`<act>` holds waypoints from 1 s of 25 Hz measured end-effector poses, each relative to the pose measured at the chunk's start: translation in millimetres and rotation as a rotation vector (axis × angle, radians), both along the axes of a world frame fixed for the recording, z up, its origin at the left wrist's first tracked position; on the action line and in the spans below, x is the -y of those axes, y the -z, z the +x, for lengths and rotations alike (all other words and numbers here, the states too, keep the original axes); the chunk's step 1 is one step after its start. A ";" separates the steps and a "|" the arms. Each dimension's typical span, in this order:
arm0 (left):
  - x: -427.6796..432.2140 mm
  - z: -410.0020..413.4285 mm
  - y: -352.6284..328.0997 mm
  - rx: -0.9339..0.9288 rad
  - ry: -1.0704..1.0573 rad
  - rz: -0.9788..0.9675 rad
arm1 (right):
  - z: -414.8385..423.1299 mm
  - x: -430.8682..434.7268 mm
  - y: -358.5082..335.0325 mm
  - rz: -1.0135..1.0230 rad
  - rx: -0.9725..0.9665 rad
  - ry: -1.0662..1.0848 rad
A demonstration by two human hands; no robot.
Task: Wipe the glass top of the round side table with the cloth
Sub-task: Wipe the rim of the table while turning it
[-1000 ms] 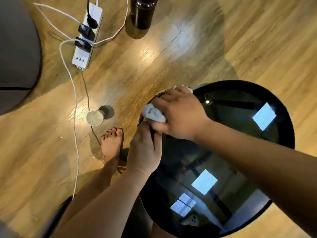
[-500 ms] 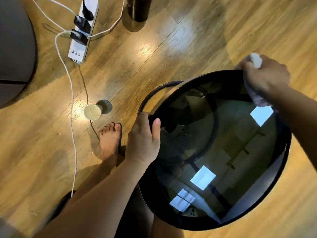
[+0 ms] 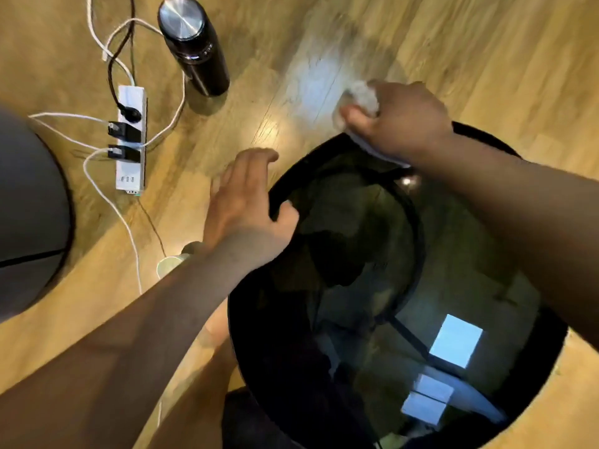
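Across the right half of the view, seen from above, lies the round side table's dark glass top [image 3: 453, 270], ringed by a black rim [image 3: 241, 351]. The glass mirrors several bright rectangles of light [image 3: 455, 340] on its near right part, and dark frame bars show through it.

At the far edge of the table, a person's right hand [image 3: 405, 121] grips a pale, crumpled cloth [image 3: 363, 94]. Its fingers are curled tight around the cloth, which bulges out on the left of the fist. A flatter part of the cloth hangs under the hand and meets the far rim of the glass. This area is blurred.

At the far left edge of the table, the person's left hand [image 3: 243, 202] reaches over the rim. Its fingers are spread apart and gently curved, pointing out over the floor and holding nothing. The thumb lies over the edge of the glass; blur hides whether it touches.

Both bare forearms enter from the near side.

Around the table is a wooden floor [image 3: 486, 43]. Just left of the left wrist stands a paper cup [image 3: 168, 267], partly hidden by the arm. Farther left lies a white power strip [image 3: 129, 137] with dark plugs and white cables [image 3: 107, 196] trailing from it. Beyond it, at the far side, stands a dark bottle [image 3: 194, 50] with a metal cap. A large grey rounded shape [image 3: 26, 205] fills the left edge.
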State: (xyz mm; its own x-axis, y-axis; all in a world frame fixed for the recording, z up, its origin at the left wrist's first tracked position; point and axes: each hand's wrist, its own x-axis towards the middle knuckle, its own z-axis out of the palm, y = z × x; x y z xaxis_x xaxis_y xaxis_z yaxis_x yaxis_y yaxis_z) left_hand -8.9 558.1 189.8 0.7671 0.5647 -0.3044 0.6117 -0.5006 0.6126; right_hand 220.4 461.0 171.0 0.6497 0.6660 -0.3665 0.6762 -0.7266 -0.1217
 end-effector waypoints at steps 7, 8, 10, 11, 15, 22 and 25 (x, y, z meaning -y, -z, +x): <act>101.9 106.8 28.2 0.081 0.785 0.416 | 35.9 264.9 -14.8 -0.230 0.052 0.628; 109.2 109.8 35.0 0.054 0.816 0.462 | 31.8 270.2 -16.8 -0.194 0.012 0.664; 114.0 115.5 43.7 0.014 0.850 0.543 | 47.9 241.1 -17.4 -0.078 -0.017 0.688; 113.8 115.0 42.5 -0.002 0.861 0.550 | 56.6 213.4 -12.9 -0.027 -0.039 0.697; 116.7 117.6 42.2 -0.058 0.847 0.551 | 49.2 59.6 -8.2 0.099 -0.147 0.230; 116.1 118.4 41.6 0.011 0.841 0.596 | 61.2 140.3 -1.2 0.238 -0.142 0.385; 116.0 117.9 41.4 0.026 0.845 0.583 | 32.8 261.9 -10.0 0.146 -0.142 0.778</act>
State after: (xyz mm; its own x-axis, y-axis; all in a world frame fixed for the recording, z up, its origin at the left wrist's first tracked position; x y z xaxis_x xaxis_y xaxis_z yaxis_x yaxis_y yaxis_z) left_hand 108.9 442.1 148.4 0.9851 -0.1083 -0.1337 -0.0887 -0.9855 0.1445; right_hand 253.2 199.1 181.0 0.9010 0.0890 -0.4247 -0.0465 -0.9533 -0.2983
